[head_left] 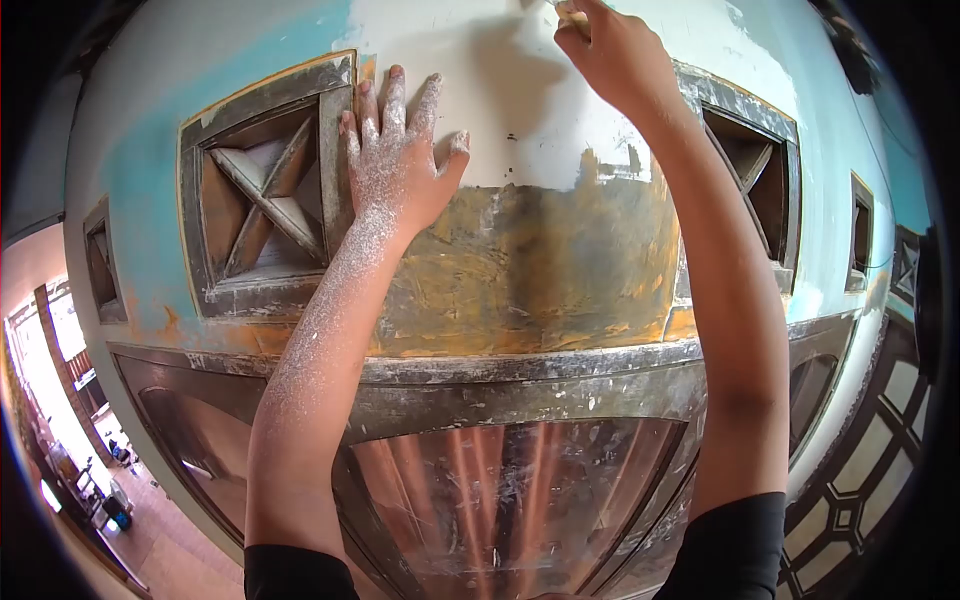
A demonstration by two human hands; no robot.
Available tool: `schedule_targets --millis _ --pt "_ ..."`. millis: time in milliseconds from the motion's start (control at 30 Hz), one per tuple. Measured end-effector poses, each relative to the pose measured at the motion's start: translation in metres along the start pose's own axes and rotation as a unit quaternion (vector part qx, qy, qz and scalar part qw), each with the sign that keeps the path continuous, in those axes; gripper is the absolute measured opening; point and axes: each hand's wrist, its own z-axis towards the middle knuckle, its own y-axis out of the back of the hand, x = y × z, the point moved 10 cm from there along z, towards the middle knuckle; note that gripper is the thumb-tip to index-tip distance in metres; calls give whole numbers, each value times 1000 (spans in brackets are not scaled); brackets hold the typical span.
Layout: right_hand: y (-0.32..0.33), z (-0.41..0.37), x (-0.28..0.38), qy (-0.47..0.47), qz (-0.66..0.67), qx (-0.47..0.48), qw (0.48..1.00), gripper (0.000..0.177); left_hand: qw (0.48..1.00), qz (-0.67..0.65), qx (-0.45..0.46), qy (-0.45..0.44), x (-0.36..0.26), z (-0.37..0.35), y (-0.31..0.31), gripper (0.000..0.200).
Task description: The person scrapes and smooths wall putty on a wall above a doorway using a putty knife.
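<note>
My left hand [400,165], dusted with white powder, lies flat against the wall [520,110] with its fingers spread, just right of a wooden vent frame [338,180]. Nothing is in it. Raised to the top edge of the view, my right hand [620,60] has its fingers closed round a light-coloured handle [572,14]; the tool's far end is mostly cut off by the frame's edge. Around the hands the wall is white and smooth, with a brown and ochre scraped patch [530,270] below.
A second vent [790,190] with crossed slats is at the right. Below runs a worn wooden ledge [520,368] above a glazed panel [510,500] with reddish curtains. At the lower left a tiled floor [165,530] shows, with objects on it.
</note>
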Motion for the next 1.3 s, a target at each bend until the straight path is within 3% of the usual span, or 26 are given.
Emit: schedule_targets --millis 100,367,500,600,800,867,1000,1067,1300 --pt "-1 17 -4 24 7 -33 999 32 1000 13 8 -11 0 -2 -1 72" --pt "-1 3 -7 -8 -9 16 1000 30 999 15 39 -23 -4 -8 0 74" --pt "12 0 -6 4 14 -25 1000 28 999 11 37 -30 -3 -9 -1 73" --pt "18 -11 0 -7 -12 17 1000 29 999 7 39 -32 -2 -13 0 72" --pt "20 0 -18 -6 -3 -52 999 27 998 4 40 -40 -3 -12 1 71" --pt "36 -16 6 20 -8 -30 999 29 999 3 24 -49 -3 -14 1 71" --pt "7 2 -17 -21 -19 0 1000 31 998 1 26 -51 -3 -14 1 71" --pt "-2 9 -19 -17 -34 -29 999 31 998 4 36 -47 -3 -13 1 71" --pt "10 -23 -27 -48 -56 27 997 31 998 -9 30 -52 -3 -15 3 71"
